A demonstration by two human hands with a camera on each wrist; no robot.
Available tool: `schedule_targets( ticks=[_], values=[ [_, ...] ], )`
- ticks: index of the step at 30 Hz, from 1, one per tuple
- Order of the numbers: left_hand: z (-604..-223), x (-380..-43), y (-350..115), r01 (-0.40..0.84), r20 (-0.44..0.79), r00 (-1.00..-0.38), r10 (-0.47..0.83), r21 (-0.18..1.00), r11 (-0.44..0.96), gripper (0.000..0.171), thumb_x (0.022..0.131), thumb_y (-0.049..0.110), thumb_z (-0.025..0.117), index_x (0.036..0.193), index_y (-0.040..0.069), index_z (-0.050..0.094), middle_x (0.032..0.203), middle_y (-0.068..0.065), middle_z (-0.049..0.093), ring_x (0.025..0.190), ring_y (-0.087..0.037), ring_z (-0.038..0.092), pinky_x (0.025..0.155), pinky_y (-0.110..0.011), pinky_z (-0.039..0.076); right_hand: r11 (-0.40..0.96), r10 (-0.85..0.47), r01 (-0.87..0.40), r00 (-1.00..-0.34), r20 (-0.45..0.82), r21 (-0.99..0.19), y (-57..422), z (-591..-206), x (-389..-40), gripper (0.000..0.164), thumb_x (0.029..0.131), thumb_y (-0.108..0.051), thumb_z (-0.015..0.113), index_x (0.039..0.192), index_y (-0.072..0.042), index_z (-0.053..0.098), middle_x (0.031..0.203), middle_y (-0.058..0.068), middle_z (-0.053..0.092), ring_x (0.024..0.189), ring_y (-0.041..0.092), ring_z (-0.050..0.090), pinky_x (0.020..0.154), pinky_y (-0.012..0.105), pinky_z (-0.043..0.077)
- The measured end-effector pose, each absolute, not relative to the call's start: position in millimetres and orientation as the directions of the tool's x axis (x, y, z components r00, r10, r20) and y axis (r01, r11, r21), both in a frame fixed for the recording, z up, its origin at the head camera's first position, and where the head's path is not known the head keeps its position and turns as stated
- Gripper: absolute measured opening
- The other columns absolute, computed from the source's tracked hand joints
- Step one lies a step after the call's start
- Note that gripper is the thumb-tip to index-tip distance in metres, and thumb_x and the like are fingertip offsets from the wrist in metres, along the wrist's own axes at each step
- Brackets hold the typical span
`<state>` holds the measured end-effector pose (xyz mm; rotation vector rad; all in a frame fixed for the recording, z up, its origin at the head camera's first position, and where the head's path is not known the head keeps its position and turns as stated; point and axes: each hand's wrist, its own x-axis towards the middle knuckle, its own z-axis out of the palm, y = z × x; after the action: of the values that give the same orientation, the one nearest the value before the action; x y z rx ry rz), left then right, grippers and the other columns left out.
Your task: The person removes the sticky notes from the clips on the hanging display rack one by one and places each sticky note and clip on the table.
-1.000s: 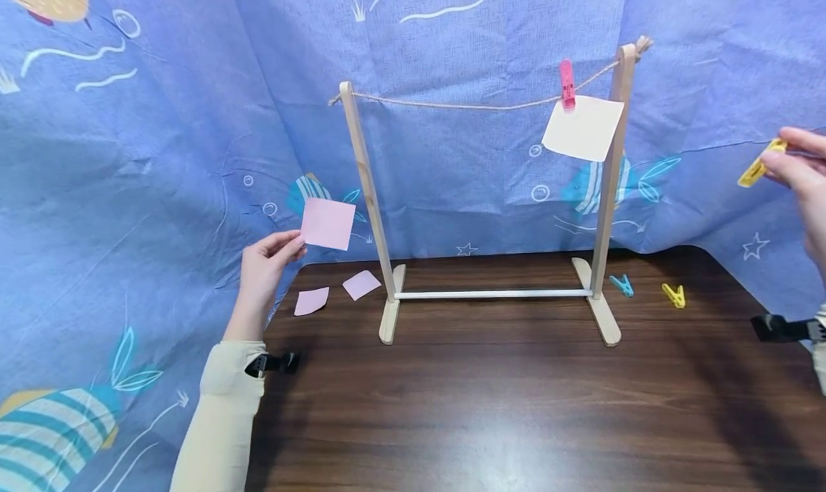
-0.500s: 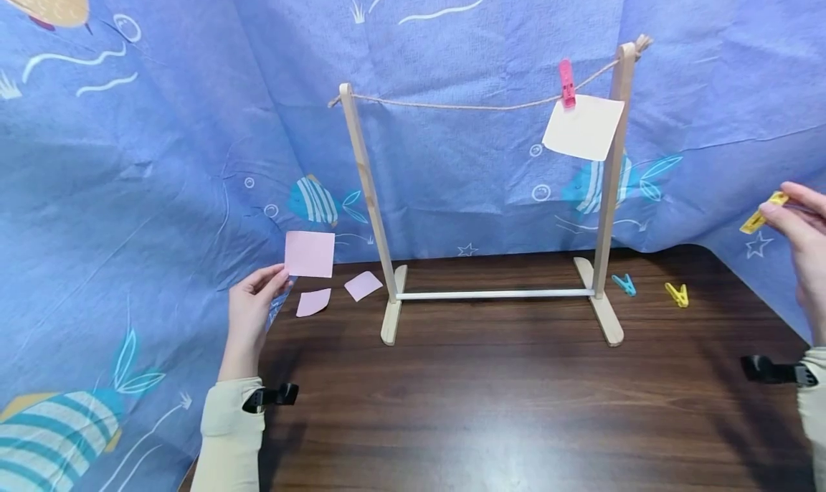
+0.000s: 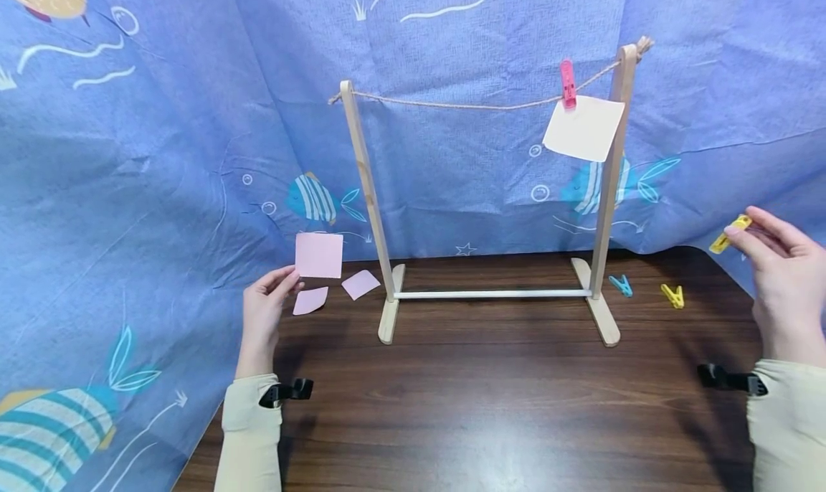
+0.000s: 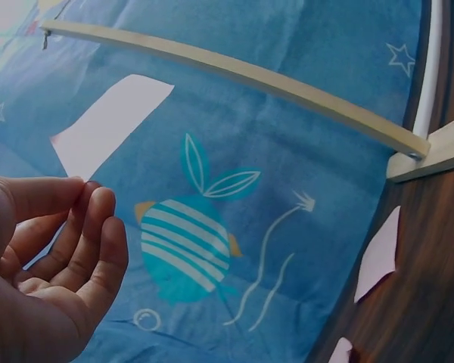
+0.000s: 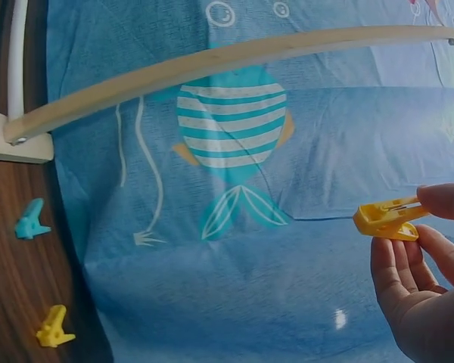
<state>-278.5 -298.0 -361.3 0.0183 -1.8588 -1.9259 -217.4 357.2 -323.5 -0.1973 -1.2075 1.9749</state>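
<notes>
"Pink paper square (image 3: 319, 254): where is it?"

"Raised above the table (image 3: 490, 406), at the left. The left hand (image 3: 263, 304) pinches its lower left corner between thumb and fingertips."

"And the right hand (image 3: 789, 287)?"

"Well apart, also raised, pinching a yellow clothespin (image 3: 729, 234) between thumb and fingers. Whether the clothespin's mouth is squeezed apart, I can't tell."

"How would you hold these well?"

"Lightly on the paper, I'd say, right at the corner, so it won't crease and the top edge is free. On the clothespin, press the handle ends evenly; off-centre, it might twist."

"What lies beyond?"

"A nearer pink piece (image 3: 310, 301) and a farther pink piece (image 3: 361, 285) by the left foot of the wooden stand (image 3: 609, 216). Past its right foot, a blue clothespin (image 3: 621, 285) and a second yellow one (image 3: 674, 296)."

"Farther off?"

"A string (image 3: 464, 107) between the stand's posts, where a red clothespin (image 3: 568, 83) holds a white sheet (image 3: 584, 128), hanging tilted. Behind, a fish-printed blue cloth (image 3: 464, 180)."

"Any writing?"

"Dark marks on the red clothespin, too small to read. I make out no brand or label elsewhere."
</notes>
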Motion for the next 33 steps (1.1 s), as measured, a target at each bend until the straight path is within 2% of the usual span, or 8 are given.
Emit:
schedule_targets(
  ticks=[5, 11, 16, 21, 25, 30, 32, 33],
  values=[
    [-371, -284, -295, 0.306, 0.29, -0.902, -0.32, 0.952, -0.001, 0.021, 0.093, 0.0, 0.071, 0.111, -0.011, 0.07, 0.08, -0.002, 0.075, 0.067, -0.007, 0.07, 0.069, -0.019, 0.059, -0.151, 0.722, -0.483, -0.65, 0.238, -0.862, 356, -337, -218, 0.037, 0.081, 0.016, 0.075, 0.114, -0.001, 0.076, 0.079, -0.004, 0.074, 0.077, 0.005, 0.066, 0.067, 0.006, 0.051],
    [-380, -289, -295, 0.269, 0.259, -0.917, -0.303, 0.963, 0.009, 0.021, 0.093, 0.003, 0.072, 0.112, -0.008, 0.071, 0.079, 0.002, 0.074, 0.067, -0.006, 0.07, 0.07, -0.019, 0.059, -0.118, 0.719, -0.412, -0.663, 0.209, -0.903, 359, -354, -220, 0.038, 0.084, 0.015, 0.071, 0.114, -0.006, 0.077, 0.08, -0.008, 0.072, 0.078, 0.003, 0.064, 0.068, 0.005, 0.049],
    [-390, -293, -297, 0.229, 0.244, -0.926, -0.287, 0.97, 0.084, 0.031, 0.095, 0.005, 0.069, 0.119, -0.015, 0.065, 0.077, 0.008, 0.073, 0.069, -0.005, 0.069, 0.071, -0.019, 0.059, -0.046, 0.656, -0.288, -0.731, 0.188, -0.957, 365, -368, -225, 0.039, 0.085, 0.007, 0.074, 0.113, -0.019, 0.078, 0.08, -0.018, 0.071, 0.077, -0.006, 0.063, 0.065, 0.003, 0.048],
    [-401, -297, -297, 0.204, 0.227, -0.937, -0.265, 0.972, 0.114, 0.033, 0.096, 0.003, 0.068, 0.121, -0.018, 0.062, 0.08, 0.003, 0.073, 0.068, -0.004, 0.068, 0.07, -0.02, 0.059, 0.09, 0.565, -0.153, -0.806, 0.177, -0.984, 373, -385, -232, 0.038, 0.087, -0.007, 0.079, 0.116, -0.031, 0.076, 0.081, -0.028, 0.068, 0.079, -0.014, 0.061, 0.066, 0.001, 0.045],
    [-409, -301, -295, 0.168, 0.197, -0.953, -0.229, 0.976, 0.142, 0.034, 0.096, 0.004, 0.068, 0.122, -0.018, 0.061, 0.082, 0.001, 0.074, 0.07, -0.004, 0.068, 0.071, -0.02, 0.058, 0.213, 0.524, -0.045, -0.838, 0.153, -0.976, 378, -398, -236, 0.046, 0.089, -0.02, 0.08, 0.132, -0.027, 0.068, 0.079, -0.035, 0.064, 0.078, -0.018, 0.057, 0.065, 0.002, 0.042],
    [-417, -306, -293, 0.124, 0.169, -0.962, -0.214, 0.97, 0.209, 0.033, 0.097, 0.007, 0.068, 0.121, -0.015, 0.063, 0.083, 0.002, 0.072, 0.072, -0.006, 0.067, 0.074, -0.023, 0.058, 0.317, 0.468, 0.06, -0.878, 0.101, -0.947, 380, -410, -243, 0.065, 0.091, -0.032, 0.077, 0.146, -0.01, 0.053, 0.084, -0.042, 0.055, 0.082, -0.014, 0.05, 0.062, 0.005, 0.043],
    [-420, -308, -294, 0.104, 0.154, -0.966, -0.208, 0.967, 0.231, 0.033, 0.097, 0.008, 0.068, 0.121, -0.015, 0.064, 0.087, 0.003, 0.072, 0.073, -0.006, 0.068, 0.073, -0.021, 0.057, 0.368, 0.447, 0.102, -0.891, 0.08, -0.924, 382, -414, -245, 0.068, 0.092, -0.037, 0.075, 0.148, -0.006, 0.05, 0.092, -0.037, 0.054, 0.085, -0.008, 0.048, 0.062, 0.008, 0.044],
    [-423, -309, -294, 0.094, 0.146, -0.967, -0.207, 0.966, 0.242, 0.033, 0.097, 0.007, 0.068, 0.121, -0.014, 0.064, 0.09, 0.002, 0.072, 0.073, -0.005, 0.068, 0.072, -0.02, 0.057, 0.401, 0.435, 0.122, -0.898, 0.072, -0.908, 382, -416, -246, 0.069, 0.093, -0.039, 0.073, 0.149, -0.005, 0.049, 0.1, -0.028, 0.058, 0.088, -0.004, 0.047, 0.063, 0.01, 0.044]
  ],
)
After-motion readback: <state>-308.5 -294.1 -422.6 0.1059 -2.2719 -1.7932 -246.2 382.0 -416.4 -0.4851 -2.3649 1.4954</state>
